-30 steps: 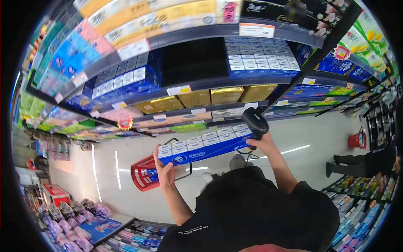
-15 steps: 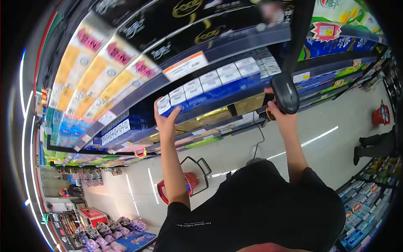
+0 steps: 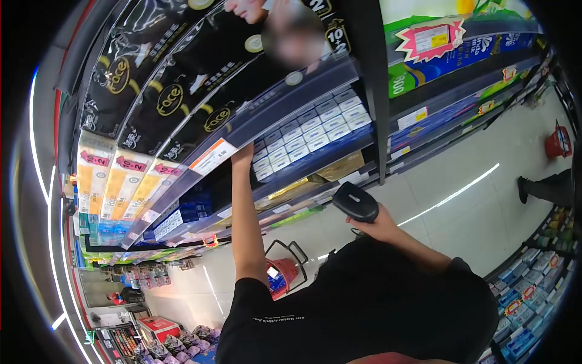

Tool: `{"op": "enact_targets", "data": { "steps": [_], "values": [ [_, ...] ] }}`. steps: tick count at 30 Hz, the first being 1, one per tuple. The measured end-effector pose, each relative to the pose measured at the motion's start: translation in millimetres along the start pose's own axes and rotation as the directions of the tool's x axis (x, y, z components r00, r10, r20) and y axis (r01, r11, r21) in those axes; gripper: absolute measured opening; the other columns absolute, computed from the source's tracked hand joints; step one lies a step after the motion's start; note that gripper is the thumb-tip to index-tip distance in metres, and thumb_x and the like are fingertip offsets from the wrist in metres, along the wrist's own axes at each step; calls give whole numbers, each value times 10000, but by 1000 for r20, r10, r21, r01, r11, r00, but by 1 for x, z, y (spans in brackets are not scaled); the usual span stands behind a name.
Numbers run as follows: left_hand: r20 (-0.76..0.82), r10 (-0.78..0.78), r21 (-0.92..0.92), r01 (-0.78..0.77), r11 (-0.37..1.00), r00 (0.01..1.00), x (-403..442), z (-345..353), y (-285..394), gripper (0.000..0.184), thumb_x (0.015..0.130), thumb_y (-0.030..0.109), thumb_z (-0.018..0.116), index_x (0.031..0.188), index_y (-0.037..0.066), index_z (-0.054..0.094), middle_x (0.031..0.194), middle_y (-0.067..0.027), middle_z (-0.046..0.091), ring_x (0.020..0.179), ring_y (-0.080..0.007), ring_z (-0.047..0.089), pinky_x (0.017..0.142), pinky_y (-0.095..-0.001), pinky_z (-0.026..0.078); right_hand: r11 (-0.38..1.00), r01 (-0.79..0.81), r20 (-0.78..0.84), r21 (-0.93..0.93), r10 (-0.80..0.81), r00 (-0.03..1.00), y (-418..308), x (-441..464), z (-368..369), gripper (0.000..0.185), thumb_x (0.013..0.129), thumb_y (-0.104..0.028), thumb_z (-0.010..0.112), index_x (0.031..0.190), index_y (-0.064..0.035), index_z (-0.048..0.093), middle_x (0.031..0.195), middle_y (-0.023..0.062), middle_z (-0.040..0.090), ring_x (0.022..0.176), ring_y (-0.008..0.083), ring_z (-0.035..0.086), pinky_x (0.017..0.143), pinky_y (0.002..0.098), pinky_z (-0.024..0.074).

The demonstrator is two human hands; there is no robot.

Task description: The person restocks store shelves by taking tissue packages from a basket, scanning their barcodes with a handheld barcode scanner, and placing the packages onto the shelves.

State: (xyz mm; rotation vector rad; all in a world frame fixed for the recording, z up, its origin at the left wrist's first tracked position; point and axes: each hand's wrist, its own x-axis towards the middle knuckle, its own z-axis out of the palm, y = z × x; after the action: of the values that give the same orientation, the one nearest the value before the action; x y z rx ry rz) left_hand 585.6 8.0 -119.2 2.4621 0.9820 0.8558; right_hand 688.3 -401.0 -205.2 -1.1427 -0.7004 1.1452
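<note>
My left hand (image 3: 244, 156) reaches into the shelf beneath the overhanging ledge, at the left end of the white-topped blue tissue packs (image 3: 303, 136); its fingers are hidden by the ledge. The packs stand in rows on the shelf. Away from the shelf, my right hand (image 3: 377, 223) is wrapped round a black handheld scanner (image 3: 355, 202), whose head points to the upper left. Above my left hand is a white and orange price label (image 3: 212, 156) on the shelf edge.
Black packages (image 3: 176, 91) fill the upper shelf. A dark upright post (image 3: 374, 91) divides the shelving. Gold packs (image 3: 341, 167) lie lower down. On the floor are a red basket (image 3: 282, 273) and, at far right, another red basket (image 3: 558, 142) near a person's leg (image 3: 545, 189).
The long blue pack has gone from between my hands onto the shelf among the others. My right hand has come away and down with the scanner; my left arm has reached into the shelf.
</note>
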Motion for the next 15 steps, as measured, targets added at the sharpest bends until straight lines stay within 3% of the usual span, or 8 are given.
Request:
{"op": "enact_targets", "data": {
  "steps": [2, 5, 8, 11, 12, 13, 14, 15],
  "values": [
    [-20, -49, 83, 50, 995, 999, 1, 4, 5, 685, 888, 438, 697, 1380, 1, 507, 1434, -193, 510, 1352, -334, 440, 1125, -377, 317, 980, 183, -9, -83, -184, 983, 1, 4, 2, 239, 838, -57, 729, 1064, -14, 663, 925, 62, 713, 866, 119, 649, 817, 295, 511],
    [-55, -22, -49, 19, 999, 998, 7, 16, -9, 583, 934, 407, 623, 1367, 26, 535, 1420, -193, 521, 1354, -348, 434, 1145, -392, 298, 981, 150, -10, -119, -153, 988, -3, 7, -4, 201, 840, -46, 714, 1035, -8, 678, 935, 78, 724, 859, 132, 668, 804, 308, 520],
    [-36, 44, 334, -29, 942, 998, 13, 21, -20, 520, 940, 357, 596, 1343, 30, 551, 1403, -193, 531, 1339, -354, 442, 1139, -404, 306, 979, 139, 32, -149, -135, 990, 8, 11, -1, 164, 853, -27, 692, 1015, 1, 683, 909, 68, 720, 827, 122, 661, 760, 284, 519],
    [53, 61, 651, -81, 755, 997, 13, 28, -30, 461, 947, 306, 569, 1319, 34, 568, 1385, -193, 541, 1325, -360, 451, 1133, -415, 313, 999, -21, -20, -31, 20, 1000, 8, 8, 7, 109, 877, -11, 666, 984, 2, 681, 859, 31, 684, 719, 70, 597, 637, 230, 473],
    [-67, 275, 545, -196, 815, 959, 5, 34, -39, 217, 935, 234, 555, 1074, 78, 614, 1136, -156, 633, 1101, -316, 580, 1010, -423, 439, 998, -42, 29, -54, 43, 999, 12, 8, 9, 109, 877, -11, 666, 984, 2, 681, 859, 31, 684, 719, 70, 597, 637, 230, 473],
    [-64, 145, 219, -128, 967, 987, -6, 26, -28, 256, 909, 243, 584, 1103, 79, 614, 1149, -154, 636, 1114, -336, 581, 1002, -427, 444, 996, -64, 37, -67, 66, 997, 16, 8, 11, 96, 888, -2, 636, 982, 7, 651, 829, 32, 652, 666, 68, 569, 584, 228, 448],
    [-137, 293, 396, -219, 892, 946, -20, 21, -30, 270, 903, 198, 620, 1138, 67, 602, 1130, -141, 650, 1109, -343, 590, 999, -430, 452, 993, -86, 45, -84, 90, 995, 20, 9, 12, 83, 899, 8, 606, 980, 13, 621, 798, 33, 619, 613, 66, 542, 530, 226, 422],
    [-229, 201, 92, -185, 978, 952, -38, -2, -5, 279, 885, 120, 661, 1143, 35, 597, 1124, -138, 666, 1051, -355, 628, 944, -416, 491, 987, -109, 95, -115, 120, 988, 22, 9, 14, 83, 899, 8, 606, 980, 13, 621, 798, 33, 619, 613, 66, 542, 530, 226, 422]
  ]
}}
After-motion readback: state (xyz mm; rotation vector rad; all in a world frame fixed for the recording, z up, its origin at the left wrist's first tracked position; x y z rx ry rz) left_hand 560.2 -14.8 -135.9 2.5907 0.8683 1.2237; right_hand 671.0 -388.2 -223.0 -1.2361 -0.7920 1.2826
